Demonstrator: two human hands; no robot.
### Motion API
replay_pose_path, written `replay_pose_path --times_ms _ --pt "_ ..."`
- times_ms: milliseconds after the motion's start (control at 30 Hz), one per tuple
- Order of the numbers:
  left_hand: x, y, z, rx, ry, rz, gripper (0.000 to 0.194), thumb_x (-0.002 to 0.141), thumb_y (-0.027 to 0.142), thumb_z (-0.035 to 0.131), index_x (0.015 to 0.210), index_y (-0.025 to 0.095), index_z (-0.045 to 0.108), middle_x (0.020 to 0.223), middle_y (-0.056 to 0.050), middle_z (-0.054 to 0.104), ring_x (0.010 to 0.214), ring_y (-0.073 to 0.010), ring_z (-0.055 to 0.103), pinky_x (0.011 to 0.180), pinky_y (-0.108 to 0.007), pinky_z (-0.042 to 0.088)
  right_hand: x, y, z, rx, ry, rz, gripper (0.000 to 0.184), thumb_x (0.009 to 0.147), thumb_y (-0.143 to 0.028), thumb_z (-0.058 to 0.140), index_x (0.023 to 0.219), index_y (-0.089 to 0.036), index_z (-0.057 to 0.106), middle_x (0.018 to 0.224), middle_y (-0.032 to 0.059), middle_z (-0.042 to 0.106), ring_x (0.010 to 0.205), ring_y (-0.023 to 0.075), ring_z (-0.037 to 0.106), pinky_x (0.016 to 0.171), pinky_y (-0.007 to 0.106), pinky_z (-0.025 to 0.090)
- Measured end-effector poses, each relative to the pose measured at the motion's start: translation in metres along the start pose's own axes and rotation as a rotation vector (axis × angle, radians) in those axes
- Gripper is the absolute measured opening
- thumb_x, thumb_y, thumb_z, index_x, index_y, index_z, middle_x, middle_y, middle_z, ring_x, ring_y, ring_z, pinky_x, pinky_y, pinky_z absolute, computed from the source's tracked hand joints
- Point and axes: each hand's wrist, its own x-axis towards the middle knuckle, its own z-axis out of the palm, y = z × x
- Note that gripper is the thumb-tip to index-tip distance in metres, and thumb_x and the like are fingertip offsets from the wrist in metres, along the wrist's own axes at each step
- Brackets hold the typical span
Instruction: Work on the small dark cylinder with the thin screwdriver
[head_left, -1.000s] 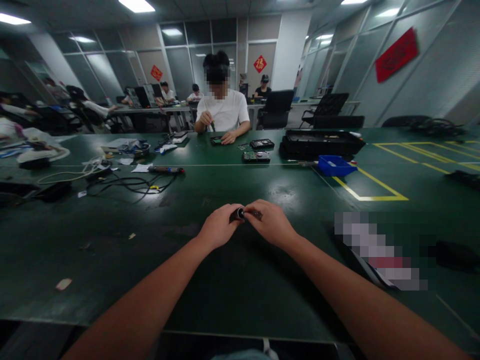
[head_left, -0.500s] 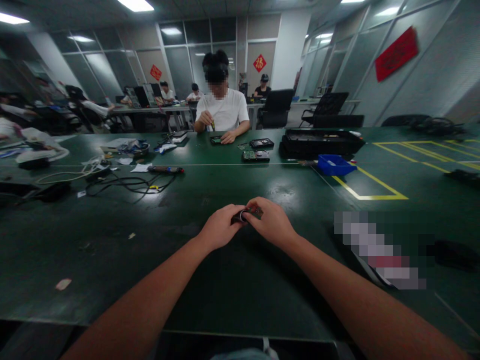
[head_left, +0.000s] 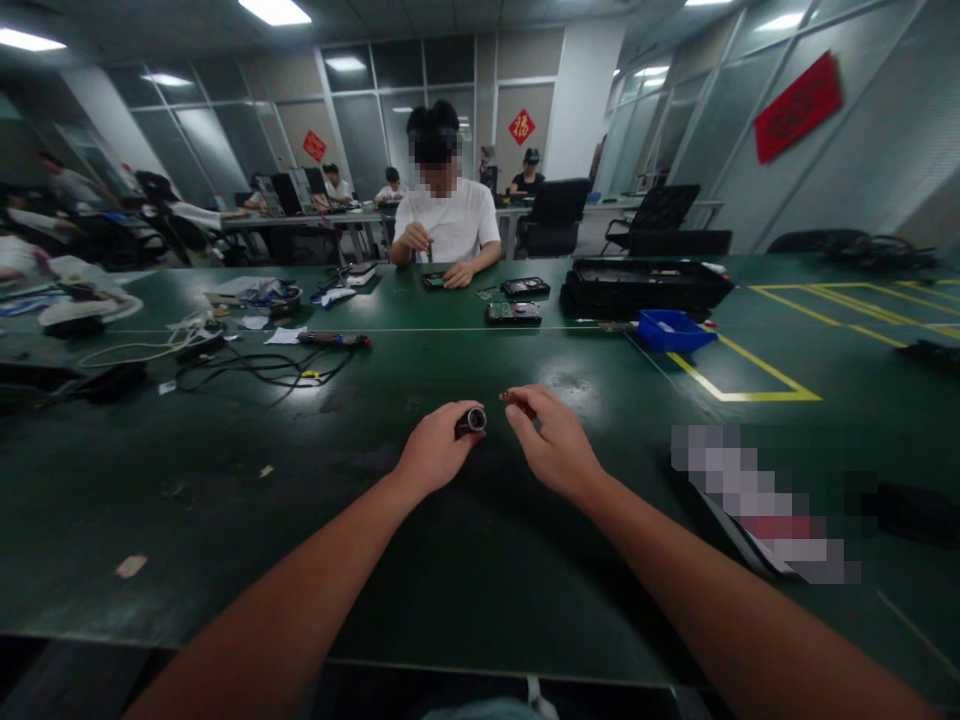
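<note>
Fingers of the left hand (head_left: 435, 455) close round a dark cylinder (head_left: 471, 421), dial centre, pale-rimmed end showing; fingers of the right hand (head_left: 555, 440) bend at 3 o'clock, just apart from it, their grip on anything impossible to tell; green table (head_left: 420, 370), glossy, with yellow lines (head_left: 765, 397) at 3 o'clock; blue tray (head_left: 671, 332) and long black tray (head_left: 649, 292), 2 o'clock; green-boarded unit (head_left: 514, 313), 1 o'clock; red-ended tool (head_left: 334, 339), 10 o'clock; white-shirted co-worker (head_left: 446, 220), glazed partition (head_left: 356, 130) and red diamond sign (head_left: 522, 126), 12 o'clock.
</note>
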Motion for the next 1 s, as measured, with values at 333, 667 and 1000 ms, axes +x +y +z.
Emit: replay_pose_path --times_ms 333,667,1000 --pt "0.0017 -0.0050 0.0008 0.004 0.050 -0.070 0.034 0.084 0.021 0.069 0.118 0.027 0.068 0.111 -0.004 0.071 0.097 -0.0212 0.065 0.088 -0.036 0.052 -0.0098 -0.0063 -0.0013 0.235 0.294 0.040 0.017 0.096 -0.034 0.056 0.108 -0.022 0.058 0.089 0.0043 0.071 0.082 0.0189 0.068 0.078 0.034 0.053" --pt "0.0021 -0.0001 0.0016 -0.037 0.040 -0.052 0.035 0.085 0.022 0.070 0.119 0.026 0.067 0.115 -0.004 0.070 0.101 -0.0210 0.066 0.090 -0.035 0.052 -0.0091 -0.0027 0.0020 0.215 0.237 0.053 0.017 0.095 -0.032 0.057 0.109 -0.022 0.057 0.094 0.0057 0.074 0.086 0.0202 0.070 0.080 0.035 0.053" --pt "0.0005 0.0004 0.0003 -0.043 0.050 -0.023 0.036 0.084 0.020 0.070 0.120 0.025 0.066 0.114 -0.003 0.070 0.101 -0.0200 0.066 0.090 -0.034 0.051 -0.0051 -0.0079 -0.0040 -0.010 0.265 0.136 0.029 0.089 -0.044 0.064 0.073 -0.022 0.054 0.065 -0.0013 0.060 0.059 0.0134 0.055 0.056 0.026 0.040"
